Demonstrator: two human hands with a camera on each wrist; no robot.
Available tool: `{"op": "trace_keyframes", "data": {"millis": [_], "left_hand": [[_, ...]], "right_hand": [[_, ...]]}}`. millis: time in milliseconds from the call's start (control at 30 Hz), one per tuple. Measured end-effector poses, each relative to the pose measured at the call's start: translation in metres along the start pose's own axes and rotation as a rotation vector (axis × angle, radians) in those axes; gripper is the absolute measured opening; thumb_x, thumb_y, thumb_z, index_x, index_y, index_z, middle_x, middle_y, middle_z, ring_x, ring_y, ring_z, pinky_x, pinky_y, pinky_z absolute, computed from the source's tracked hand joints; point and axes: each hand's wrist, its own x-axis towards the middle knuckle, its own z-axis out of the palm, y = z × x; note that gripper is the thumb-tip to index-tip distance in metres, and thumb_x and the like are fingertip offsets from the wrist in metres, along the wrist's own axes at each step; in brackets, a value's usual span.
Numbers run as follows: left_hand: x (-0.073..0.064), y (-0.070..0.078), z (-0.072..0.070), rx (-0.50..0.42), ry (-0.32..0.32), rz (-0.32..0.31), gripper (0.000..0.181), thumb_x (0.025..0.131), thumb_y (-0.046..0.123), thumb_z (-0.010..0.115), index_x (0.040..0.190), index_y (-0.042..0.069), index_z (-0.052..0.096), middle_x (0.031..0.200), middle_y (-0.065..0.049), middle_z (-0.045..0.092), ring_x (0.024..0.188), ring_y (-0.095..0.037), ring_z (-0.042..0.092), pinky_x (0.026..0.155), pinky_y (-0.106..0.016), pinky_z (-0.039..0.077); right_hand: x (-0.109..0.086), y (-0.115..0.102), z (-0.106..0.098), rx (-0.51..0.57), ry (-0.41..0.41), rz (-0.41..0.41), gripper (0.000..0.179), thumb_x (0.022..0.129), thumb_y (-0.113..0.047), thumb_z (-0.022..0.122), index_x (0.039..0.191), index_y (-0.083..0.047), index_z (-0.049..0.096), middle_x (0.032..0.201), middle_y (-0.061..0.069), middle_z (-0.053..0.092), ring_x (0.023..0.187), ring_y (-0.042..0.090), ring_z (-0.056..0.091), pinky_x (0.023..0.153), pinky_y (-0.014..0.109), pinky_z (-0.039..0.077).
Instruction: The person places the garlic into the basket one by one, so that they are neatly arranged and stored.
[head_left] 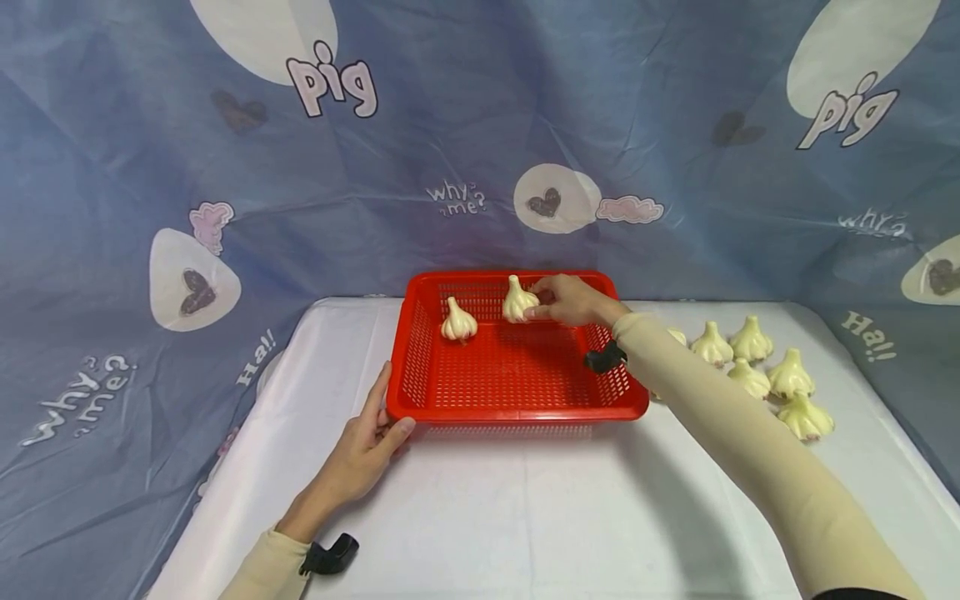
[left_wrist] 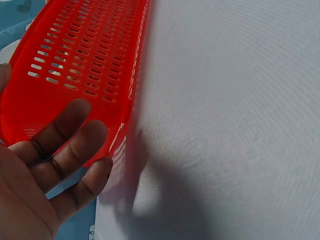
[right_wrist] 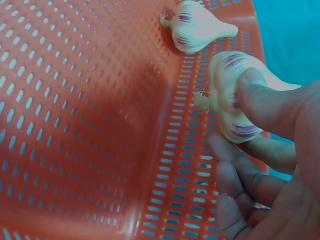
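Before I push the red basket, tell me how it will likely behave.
The red basket looks light for its size, its walls and floor being pierced with slots. Broad and low, it should slide across the white cloth rather than tip. The rounded garlic bulb inside on the left may roll.

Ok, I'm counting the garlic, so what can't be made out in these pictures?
Head view: the number of garlic bulbs right of the red basket; the right sleeve partly hides that group.
Right wrist view: part of the held bulb, covered by the right hand.
Left wrist view: the rest of the left hand, cut off by the left edge.
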Motion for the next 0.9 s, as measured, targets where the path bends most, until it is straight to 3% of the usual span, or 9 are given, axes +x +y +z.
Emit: {"op": "trace_keyframes", "data": {"millis": [300, 900], "left_hand": [[-0.001, 0.002, 0.001, -0.008, -0.007, -0.006, 0.089, 0.107, 0.016, 0.064, 0.173, 0.022, 0.004, 0.082, -0.014, 0.066, 0.069, -0.029, 0.063, 0.066, -0.027, 0.054], [0.000, 0.000, 0.001, -0.016, 0.002, -0.006, 0.088, 0.108, 0.015, 0.063, 0.173, 0.024, 0.005, 0.081, -0.014, 0.066, 0.068, -0.028, 0.064, 0.067, -0.028, 0.055]], "right_hand": [[0.008, 0.000, 0.013, 0.009, -0.022, 0.073, 0.050, 0.096, -0.032, 0.081, 0.136, -0.003, 0.069, 0.122, 0.015, 0.075, 0.116, 0.031, 0.068, 0.107, 0.047, 0.051], [0.024, 0.000, 0.032, 0.054, 0.012, 0.099, 0.055, 0.089, -0.036, 0.088, 0.130, -0.002, 0.073, 0.118, 0.014, 0.078, 0.112, 0.028, 0.072, 0.100, 0.042, 0.055]]}}
